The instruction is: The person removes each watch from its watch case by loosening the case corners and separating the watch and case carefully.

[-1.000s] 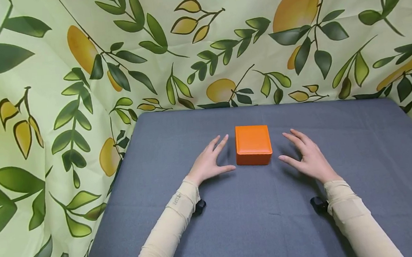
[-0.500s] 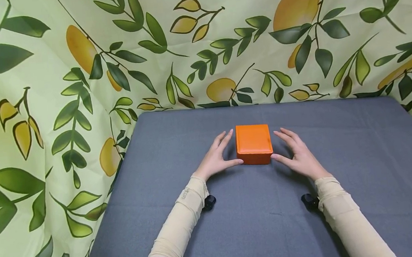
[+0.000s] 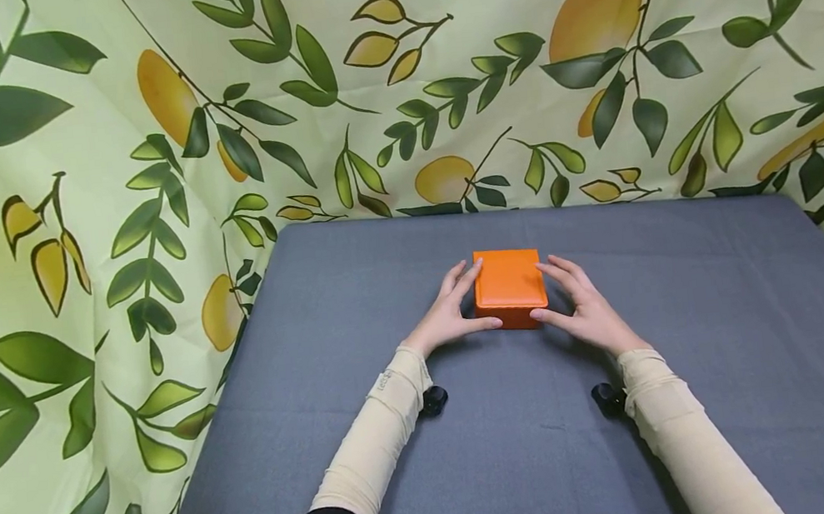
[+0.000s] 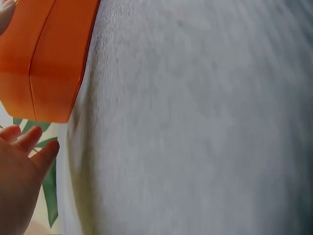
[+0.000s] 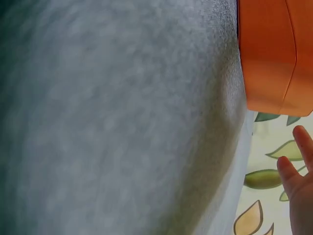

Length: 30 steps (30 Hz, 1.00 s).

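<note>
Head view: orange box (image 3: 509,286), lid closed, mid grey surface (image 3: 691,328); left hand (image 3: 456,313) and right hand (image 3: 581,306) flank it, fingers straight along its sides, thumbs at its near corners. Left wrist view: box (image 4: 44,58) on the cloth, fingertips (image 4: 29,142) extended, just clear of its corner. Right wrist view: box (image 5: 274,54), fingertips (image 5: 296,169) extended, gripping nothing.
</note>
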Each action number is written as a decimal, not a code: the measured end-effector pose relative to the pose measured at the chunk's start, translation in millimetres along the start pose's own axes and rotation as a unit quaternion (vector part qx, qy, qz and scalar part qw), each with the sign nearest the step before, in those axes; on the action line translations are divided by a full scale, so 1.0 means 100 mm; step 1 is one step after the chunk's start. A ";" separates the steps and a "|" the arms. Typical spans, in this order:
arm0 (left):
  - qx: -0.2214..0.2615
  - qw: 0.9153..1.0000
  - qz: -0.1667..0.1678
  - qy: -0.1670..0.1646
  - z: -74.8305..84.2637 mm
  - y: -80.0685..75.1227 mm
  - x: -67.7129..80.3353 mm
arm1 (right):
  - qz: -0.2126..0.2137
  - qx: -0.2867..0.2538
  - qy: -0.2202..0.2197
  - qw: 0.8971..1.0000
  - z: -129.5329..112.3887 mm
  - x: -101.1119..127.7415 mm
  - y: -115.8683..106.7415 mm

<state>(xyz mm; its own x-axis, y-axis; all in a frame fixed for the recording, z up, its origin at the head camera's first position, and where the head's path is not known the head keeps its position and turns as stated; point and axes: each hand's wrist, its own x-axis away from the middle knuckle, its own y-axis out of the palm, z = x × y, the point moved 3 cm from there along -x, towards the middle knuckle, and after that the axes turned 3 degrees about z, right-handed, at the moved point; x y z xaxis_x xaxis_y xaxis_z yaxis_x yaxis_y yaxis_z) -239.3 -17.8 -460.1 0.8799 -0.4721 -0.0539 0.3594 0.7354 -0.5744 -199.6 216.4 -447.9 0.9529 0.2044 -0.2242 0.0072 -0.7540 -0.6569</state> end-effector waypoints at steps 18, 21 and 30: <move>0.038 0.999 -0.003 0.021 -0.09 0.12 -0.17 | -0.047 -0.014 0.002 0.999 0.02 -0.13 0.12; 0.047 0.999 -0.007 0.021 -0.11 0.12 -0.19 | -0.055 -0.014 0.005 0.998 0.02 -0.14 0.12; 0.038 0.999 -0.024 0.023 -0.13 0.12 -0.24 | -0.071 -0.024 0.030 0.997 0.07 -0.16 0.13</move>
<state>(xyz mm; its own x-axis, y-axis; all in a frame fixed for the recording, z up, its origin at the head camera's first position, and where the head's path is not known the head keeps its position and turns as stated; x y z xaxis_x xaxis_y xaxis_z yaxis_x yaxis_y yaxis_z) -260.4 -3.6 -476.3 0.8465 -0.5283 -0.0660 0.4253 0.7456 -0.5131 -216.4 207.6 -457.6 0.9573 0.2756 -0.0872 0.1570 -0.7490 -0.6437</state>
